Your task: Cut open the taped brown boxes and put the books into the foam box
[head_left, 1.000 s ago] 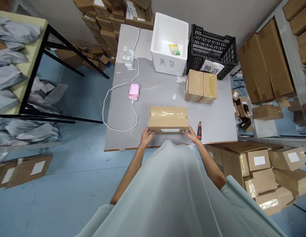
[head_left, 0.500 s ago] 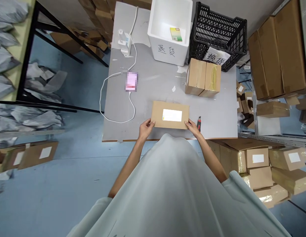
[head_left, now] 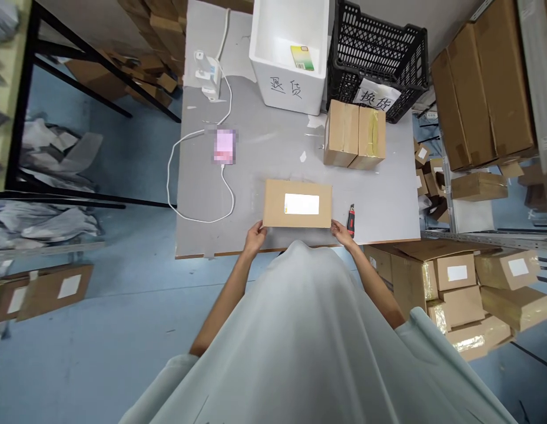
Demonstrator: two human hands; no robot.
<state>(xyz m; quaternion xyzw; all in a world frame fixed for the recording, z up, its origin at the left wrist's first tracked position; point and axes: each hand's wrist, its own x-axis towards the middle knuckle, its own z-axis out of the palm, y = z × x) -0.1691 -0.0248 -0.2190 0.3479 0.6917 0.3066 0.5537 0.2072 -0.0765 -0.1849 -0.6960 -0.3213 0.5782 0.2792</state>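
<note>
A flat brown cardboard box (head_left: pixel 273 203) with a white label (head_left: pixel 302 204) on its top face is at the front of the grey table (head_left: pixel 255 153). My left hand (head_left: pixel 255 237) is closed at the box's near left corner. At the near right corner my right hand (head_left: pixel 341 234) grips it too, with the fingers partly hidden by the box's edge. Just right of that hand lies a red and black utility knife (head_left: pixel 351 221). Whether the box's underside touches the table I cannot tell.
Two taped cardboard boxes (head_left: pixel 355 135) stand together at the table's right. Behind them are a black plastic crate (head_left: pixel 379 56) and a white bin (head_left: pixel 291 91). A white cable (head_left: pixel 169 176) loops near a blurred pink device (head_left: pixel 224 146). Stacked cartons (head_left: pixel 458 300) fill the floor at right.
My thumbs have slid from the box's top face to its near corners. The whole scene has shifted slightly left as the camera moved.
</note>
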